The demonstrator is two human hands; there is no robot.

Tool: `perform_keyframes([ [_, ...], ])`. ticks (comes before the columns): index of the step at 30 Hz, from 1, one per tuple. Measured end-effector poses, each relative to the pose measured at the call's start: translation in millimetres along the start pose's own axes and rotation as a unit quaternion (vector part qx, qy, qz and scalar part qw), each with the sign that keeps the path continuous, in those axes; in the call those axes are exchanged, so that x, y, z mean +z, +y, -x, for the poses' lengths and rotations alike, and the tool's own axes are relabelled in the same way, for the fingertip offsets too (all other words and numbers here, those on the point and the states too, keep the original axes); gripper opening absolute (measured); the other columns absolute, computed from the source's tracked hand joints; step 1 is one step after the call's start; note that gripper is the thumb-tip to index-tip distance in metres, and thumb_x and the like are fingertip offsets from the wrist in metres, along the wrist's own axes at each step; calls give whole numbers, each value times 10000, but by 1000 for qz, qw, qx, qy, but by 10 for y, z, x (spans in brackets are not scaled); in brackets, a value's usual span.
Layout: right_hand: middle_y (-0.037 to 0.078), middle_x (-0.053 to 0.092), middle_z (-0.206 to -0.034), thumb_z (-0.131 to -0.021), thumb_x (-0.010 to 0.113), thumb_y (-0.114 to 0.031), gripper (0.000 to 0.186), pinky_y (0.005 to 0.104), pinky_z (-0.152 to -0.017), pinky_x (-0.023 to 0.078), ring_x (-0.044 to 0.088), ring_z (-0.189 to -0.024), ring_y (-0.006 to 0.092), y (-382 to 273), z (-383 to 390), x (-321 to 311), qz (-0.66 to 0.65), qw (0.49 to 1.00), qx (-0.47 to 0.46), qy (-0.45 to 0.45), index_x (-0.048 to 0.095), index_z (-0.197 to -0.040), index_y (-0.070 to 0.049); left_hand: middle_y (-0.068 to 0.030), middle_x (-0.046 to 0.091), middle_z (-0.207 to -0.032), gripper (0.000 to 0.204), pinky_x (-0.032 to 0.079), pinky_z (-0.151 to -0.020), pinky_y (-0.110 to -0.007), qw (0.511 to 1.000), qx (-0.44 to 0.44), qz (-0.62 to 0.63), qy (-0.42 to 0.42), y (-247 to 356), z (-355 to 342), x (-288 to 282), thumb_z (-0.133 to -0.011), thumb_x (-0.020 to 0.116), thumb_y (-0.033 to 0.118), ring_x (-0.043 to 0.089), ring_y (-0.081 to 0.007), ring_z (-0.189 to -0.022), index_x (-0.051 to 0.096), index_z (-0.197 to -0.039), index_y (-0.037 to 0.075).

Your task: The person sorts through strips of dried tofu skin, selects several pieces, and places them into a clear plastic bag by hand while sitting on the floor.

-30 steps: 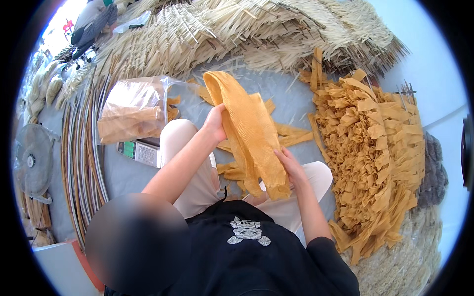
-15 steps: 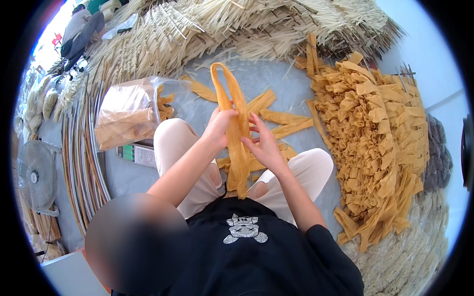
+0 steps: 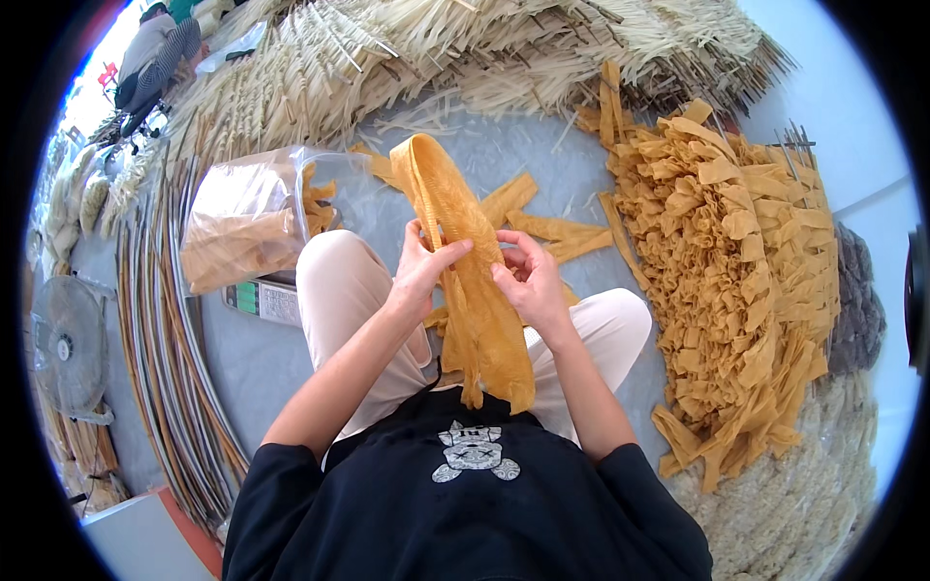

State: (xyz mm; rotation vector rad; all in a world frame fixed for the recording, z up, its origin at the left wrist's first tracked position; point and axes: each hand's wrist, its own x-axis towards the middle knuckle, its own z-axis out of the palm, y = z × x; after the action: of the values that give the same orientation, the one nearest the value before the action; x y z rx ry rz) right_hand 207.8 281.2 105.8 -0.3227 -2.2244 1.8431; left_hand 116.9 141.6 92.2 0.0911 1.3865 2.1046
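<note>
A long golden-yellow strip of what looks like tofu skin (image 3: 480,300) is doubled into a loop in front of my lap, its loose ends hanging over my black shirt. My left hand (image 3: 423,269) grips its left edge, thumb lying across the front face. On the other edge, my right hand (image 3: 528,281) pinches the strip between thumb and bent fingers. The strip is spread into a wide, slightly wrinkled, see-through sheet. More yellow strips (image 3: 509,198) lie on the grey floor just beyond my hands, and some are partly hidden under it.
A large heap of yellow strips (image 3: 717,261) rises at the right. To the left are a clear bag of strips (image 3: 247,223), a flat scale-like device (image 3: 276,300), long thin rods (image 3: 160,320) and a fan (image 3: 68,339). Pale strips on sticks (image 3: 417,58) fill the back; a person (image 3: 155,58) sits far left.
The strip has gone from narrow and bunched to spread wide, its looped top tipping left. My hands have moved slightly apart and lower. The blurred patch at lower left is gone.
</note>
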Motion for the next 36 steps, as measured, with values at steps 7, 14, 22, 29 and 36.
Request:
perform_keyframes([
  [7,69,638,-745,-791,629,-115,259,235,-536,427,539,-642,94,-193,19,-83,101,993,-54,29,623,-984,58,-128,534,-1058,605,481,-834,-327,997,78,-8,18,38,160,124,-742,673,12,571,-190,-973,244,-1168,40],
  [14,-1,617,-713,-818,655,-124,190,182,-563,426,529,-628,29,-324,-89,-382,104,989,55,-89,662,-913,40,-125,517,-1074,597,485,-832,-322,996,80,-41,-4,24,265,253,-741,642,-14,567,-191,-985,227,-1165,51],
  [22,-28,587,-689,-801,619,-55,97,173,-526,385,482,-596,8,-379,-124,-464,106,973,100,-179,642,-810,39,-115,506,-1051,592,488,-813,-312,995,80,-67,-8,4,304,311,-719,637,-33,563,-183,-976,238,-1150,40],
  [29,202,584,-626,-673,606,-121,166,373,-568,463,591,-587,299,-562,-53,-267,332,936,-3,-116,600,-667,45,-113,503,-1033,605,485,-805,-302,994,77,-82,11,-36,260,288,-696,644,-28,561,-176,-956,245,-1146,33],
  [36,224,575,-642,-682,584,-115,158,445,-624,476,598,-665,367,-423,-35,-135,479,872,-86,-55,566,-635,36,-121,503,-1030,610,480,-798,-301,990,84,-108,23,-103,196,257,-694,658,-2,555,-177,-961,248,-1145,29],
])
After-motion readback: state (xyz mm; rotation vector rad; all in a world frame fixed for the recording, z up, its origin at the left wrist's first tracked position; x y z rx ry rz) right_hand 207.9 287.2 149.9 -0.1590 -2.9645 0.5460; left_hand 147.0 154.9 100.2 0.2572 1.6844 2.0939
